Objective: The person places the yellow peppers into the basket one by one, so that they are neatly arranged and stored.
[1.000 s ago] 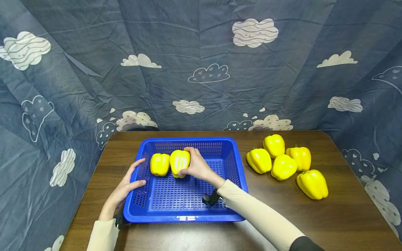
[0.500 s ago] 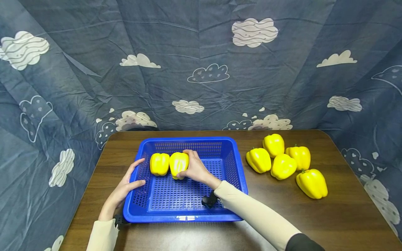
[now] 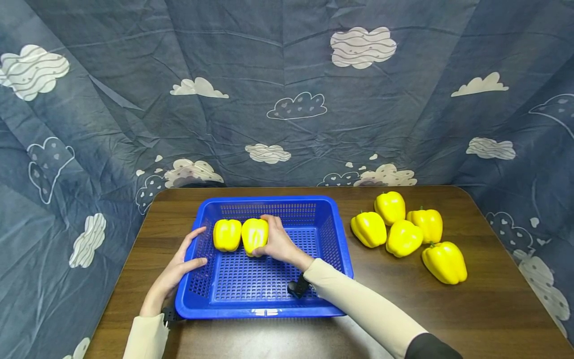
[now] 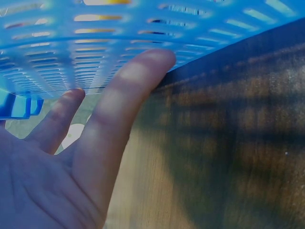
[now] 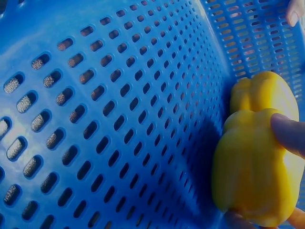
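Note:
Inside the blue plastic basket (image 3: 269, 313), my right hand (image 3: 281, 243) holds a yellow bell pepper (image 3: 253, 236), thumb on the near side and fingers on the far side. A second yellow pepper (image 3: 226, 235) sits just left of it, by the basket's left wall. The right wrist view has the held pepper (image 5: 252, 171) low against the basket floor, the other pepper (image 5: 267, 93) behind it. My left hand (image 3: 178, 269) grips the basket's left side, thumb and a finger over the rim. In the left wrist view, fingers of the left hand (image 4: 81, 157) lie along the outer slotted wall.
Several more yellow peppers (image 3: 404, 238) lie in a loose group on the brown wooden table (image 3: 394, 309), right of the basket. Behind the table hangs a dark blue cloth (image 3: 287, 60) with cloud prints. A black wrist camera (image 3: 298, 287) on the right arm hangs over the basket.
My right hand has lowered the pepper slightly toward the near side, beside the other pepper. Its grip stays. The left hand remains on the basket's side.

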Tool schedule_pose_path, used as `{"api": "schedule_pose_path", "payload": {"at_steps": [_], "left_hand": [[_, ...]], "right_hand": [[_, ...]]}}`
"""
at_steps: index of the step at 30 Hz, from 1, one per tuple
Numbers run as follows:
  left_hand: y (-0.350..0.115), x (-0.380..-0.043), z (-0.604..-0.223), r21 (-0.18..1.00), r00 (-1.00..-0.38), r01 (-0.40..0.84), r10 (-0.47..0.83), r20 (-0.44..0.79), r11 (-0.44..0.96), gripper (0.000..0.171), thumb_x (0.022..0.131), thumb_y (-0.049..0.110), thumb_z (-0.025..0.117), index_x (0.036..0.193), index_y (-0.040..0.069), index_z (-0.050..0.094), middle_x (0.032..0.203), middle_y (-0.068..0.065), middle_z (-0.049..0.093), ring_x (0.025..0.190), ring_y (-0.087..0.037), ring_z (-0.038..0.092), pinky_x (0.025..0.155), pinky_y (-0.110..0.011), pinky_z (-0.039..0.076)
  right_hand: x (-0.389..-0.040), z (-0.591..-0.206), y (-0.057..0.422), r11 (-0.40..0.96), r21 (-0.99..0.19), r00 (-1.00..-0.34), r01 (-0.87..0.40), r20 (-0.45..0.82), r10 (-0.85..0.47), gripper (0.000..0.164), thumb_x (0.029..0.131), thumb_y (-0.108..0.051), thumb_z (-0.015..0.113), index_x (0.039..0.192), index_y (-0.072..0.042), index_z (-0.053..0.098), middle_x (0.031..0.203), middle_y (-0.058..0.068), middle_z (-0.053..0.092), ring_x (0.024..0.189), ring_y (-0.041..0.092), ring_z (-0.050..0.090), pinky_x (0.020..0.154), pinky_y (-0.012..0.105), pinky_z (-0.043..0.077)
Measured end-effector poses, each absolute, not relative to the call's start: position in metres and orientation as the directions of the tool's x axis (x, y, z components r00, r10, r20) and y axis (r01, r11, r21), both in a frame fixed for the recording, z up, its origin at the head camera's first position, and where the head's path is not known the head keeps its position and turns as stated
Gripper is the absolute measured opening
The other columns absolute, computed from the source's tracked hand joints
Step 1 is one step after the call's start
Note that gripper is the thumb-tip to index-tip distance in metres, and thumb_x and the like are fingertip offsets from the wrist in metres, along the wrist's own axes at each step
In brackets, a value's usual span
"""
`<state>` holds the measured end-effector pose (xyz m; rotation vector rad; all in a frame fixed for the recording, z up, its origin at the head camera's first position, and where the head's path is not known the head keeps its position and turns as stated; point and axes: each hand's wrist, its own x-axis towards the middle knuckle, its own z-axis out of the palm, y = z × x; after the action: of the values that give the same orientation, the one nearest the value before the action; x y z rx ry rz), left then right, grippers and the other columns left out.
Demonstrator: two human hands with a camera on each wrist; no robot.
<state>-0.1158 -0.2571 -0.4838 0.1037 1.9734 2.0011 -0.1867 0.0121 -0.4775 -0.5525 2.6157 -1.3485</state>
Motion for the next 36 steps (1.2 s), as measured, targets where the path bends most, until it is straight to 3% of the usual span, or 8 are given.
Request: {"api": "schedule_pose_path", "payload": {"at_steps": [12,21,31,36], "left_hand": [[-0.257,-0.115,-0.483,0.987,-0.946,-0.161,0.281,-0.160,0.019,0.072,0.092,0.004,0.053,0.150,0.025,0.016,0.151,-0.023,0.011,0.121,-0.051,0.035,0.084,-0.055,0.048],[-0.257,-0.116,-0.483,0.987,-0.947,-0.160,0.280,-0.158,0.014,0.072,0.092,0.003,0.052,0.150,0.024,0.016,0.150,-0.024,0.012,0.121,-0.051,0.035,0.084,-0.055,0.047],[-0.256,-0.115,-0.483,0.987,-0.949,-0.156,0.271,-0.161,0.039,0.072,0.092,0.004,0.053,0.150,0.023,0.016,0.151,-0.024,0.011,0.122,-0.052,0.033,0.085,-0.055,0.047],[-0.256,-0.114,-0.483,0.986,-0.949,-0.161,0.268,-0.165,0.040,0.072,0.091,0.005,0.054,0.150,0.023,0.016,0.152,-0.023,0.010,0.124,-0.053,0.032,0.085,-0.057,0.046]], "right_hand": [[-0.185,-0.476,0.013,0.552,-0.793,-0.919,-0.256,0.023,-0.394,0.092,0.059,-0.007,0.088,0.135,0.004,0.037,0.128,0.027,0.040,0.113,0.037,0.049,0.097,0.046,0.041],[-0.187,-0.472,0.017,0.573,-0.789,-0.927,-0.223,-0.010,-0.375,0.085,0.062,-0.007,0.085,0.134,0.003,0.040,0.128,0.026,0.041,0.112,0.036,0.049,0.097,0.046,0.040],[-0.191,-0.449,0.030,0.475,-0.861,-0.929,-0.182,-0.006,-0.369,0.077,0.071,-0.006,0.081,0.136,0.003,0.040,0.133,0.023,0.041,0.115,0.039,0.048,0.091,0.043,0.046],[-0.190,-0.435,0.039,0.374,-0.916,-0.929,-0.146,-0.004,-0.370,0.075,0.074,-0.003,0.078,0.137,0.002,0.039,0.138,0.023,0.038,0.121,0.043,0.044,0.094,0.047,0.044]]}}
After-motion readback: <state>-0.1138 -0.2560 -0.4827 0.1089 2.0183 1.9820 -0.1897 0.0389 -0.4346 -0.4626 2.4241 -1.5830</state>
